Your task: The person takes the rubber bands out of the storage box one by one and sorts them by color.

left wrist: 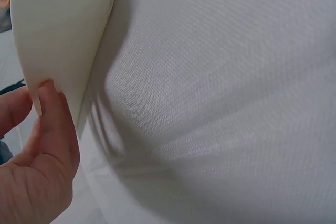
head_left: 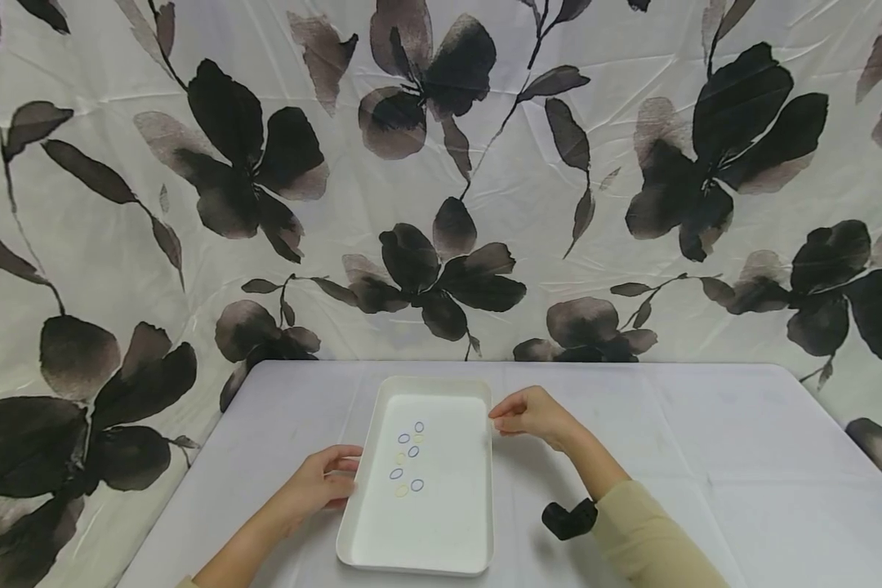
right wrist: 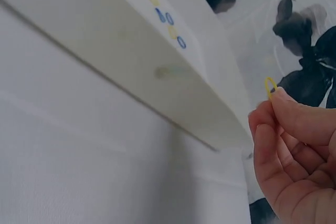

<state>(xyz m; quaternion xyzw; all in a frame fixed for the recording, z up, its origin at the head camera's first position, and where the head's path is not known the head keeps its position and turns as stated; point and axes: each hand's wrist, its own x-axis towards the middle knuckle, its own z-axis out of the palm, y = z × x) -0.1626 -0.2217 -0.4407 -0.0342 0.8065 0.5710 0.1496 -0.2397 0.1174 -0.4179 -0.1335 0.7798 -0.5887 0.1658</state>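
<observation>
A white rectangular tray point(head_left: 367, 539) lies on the table with several small blue and yellow rings point(head_left: 409, 459) inside it. My left hand point(head_left: 323, 482) holds the tray's left rim point(left wrist: 58, 51), thumb against the wall. My right hand point(head_left: 529, 412) hovers at the tray's far right edge point(right wrist: 173, 98) and pinches a small yellow ring point(right wrist: 270, 86) between its fingertips point(right wrist: 275, 111). In the right wrist view several rings point(right wrist: 157, 9) show inside the tray.
A grey-white cloth covers the table point(head_left: 706, 457). A curtain with dark flower print point(head_left: 441, 163) hangs right behind it. A black wrist strap point(head_left: 569, 518) sits on my right forearm, which wears a beige sleeve point(head_left: 654, 539).
</observation>
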